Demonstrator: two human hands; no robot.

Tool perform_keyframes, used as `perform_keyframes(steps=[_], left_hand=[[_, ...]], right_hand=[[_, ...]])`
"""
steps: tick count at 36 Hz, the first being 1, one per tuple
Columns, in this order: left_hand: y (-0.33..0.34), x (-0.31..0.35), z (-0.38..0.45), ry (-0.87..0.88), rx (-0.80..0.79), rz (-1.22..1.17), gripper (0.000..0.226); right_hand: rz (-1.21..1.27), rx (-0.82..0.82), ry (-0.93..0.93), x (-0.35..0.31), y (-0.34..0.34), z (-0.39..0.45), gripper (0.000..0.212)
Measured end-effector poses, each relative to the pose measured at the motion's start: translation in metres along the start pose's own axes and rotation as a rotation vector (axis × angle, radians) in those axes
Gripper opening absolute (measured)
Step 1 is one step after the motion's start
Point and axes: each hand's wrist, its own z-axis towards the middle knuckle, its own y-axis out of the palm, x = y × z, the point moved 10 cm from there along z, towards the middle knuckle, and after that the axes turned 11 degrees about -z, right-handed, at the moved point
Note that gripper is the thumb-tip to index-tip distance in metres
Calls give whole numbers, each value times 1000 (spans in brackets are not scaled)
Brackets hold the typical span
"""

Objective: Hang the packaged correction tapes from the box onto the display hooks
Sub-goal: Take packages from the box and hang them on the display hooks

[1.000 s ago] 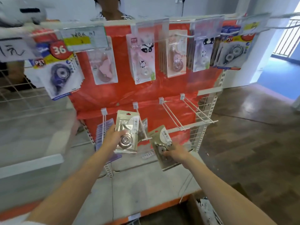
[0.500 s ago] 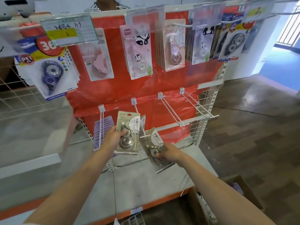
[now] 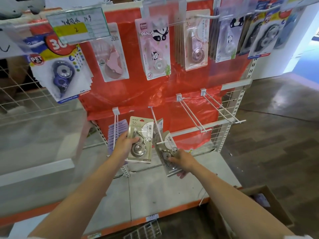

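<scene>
Left hand: grip closed on a packaged correction tape, thumb across the front of the blister, fingers behind. The pack is held upright and facing the camera, in front of the lower row of the display, between two hooks.

Right hand: grip closed on the lower end of a second pack, thumb on the front. This pack is tilted, its top leaning left toward the tip of a white display hook. The hook tip sits at the pack's upper edge; whether the hook has passed through the hanging hole cannot be told. Another pack of the same kind appears to hang further back on that hook.

To the left, a neighbouring hook carries a row of purple packs. To the right, two double-wire hooks stand bare against the red backing sheet.

Upper row: hanging packs of correction tape, among them a blue one and a pink panda-printed one, with a price label above.

A grey shelf runs below the hands. A cardboard box stands at lower right on the floor, partly behind the right forearm.
</scene>
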Motion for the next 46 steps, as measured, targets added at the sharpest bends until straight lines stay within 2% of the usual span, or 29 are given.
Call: perform_keyframes(steps=[3,7,9,14,19,22,24,28,32,35,39,43,46], left_hand=[[1,0,-4,-11,-14,24,16],[2,-1,-7,-15,-16,47,16],[4,1,-9,-8,-18,65,15],[6,-7,-7,-36,6,94,19],[13,-6,-7,-8,18,86,14],[16,1,-7,27,23,74,11],[22,5,-7,44,-3,59,12],[45,5,-9,32,-78,-2,17],[71,11,-14,105,-132,23,16],[86,17,-18,206,-152,169,26],[102,12,-22,229,-252,352,29],[111,-6,-27,232,-382,646,9],[109,-22,-29,258,-457,793,10]], right_hand=[[-106,69,3,-8,-11,8,30],[-226,158,21,-7,-25,14,39],[-277,196,36,-2,-31,14,36],[-343,222,98,10,-38,17,32],[-408,315,19,0,-52,14,35],[-290,360,-84,-12,-60,7,27],[-74,378,-146,-20,-64,-2,22],[366,226,-255,-44,-58,-27,36],[412,81,-320,-57,-43,-36,33],[540,32,-370,-54,-37,-37,15],[642,128,-377,-38,-51,-39,22],[666,208,-292,-13,-60,-38,18],[592,239,-238,4,-63,-38,21]])
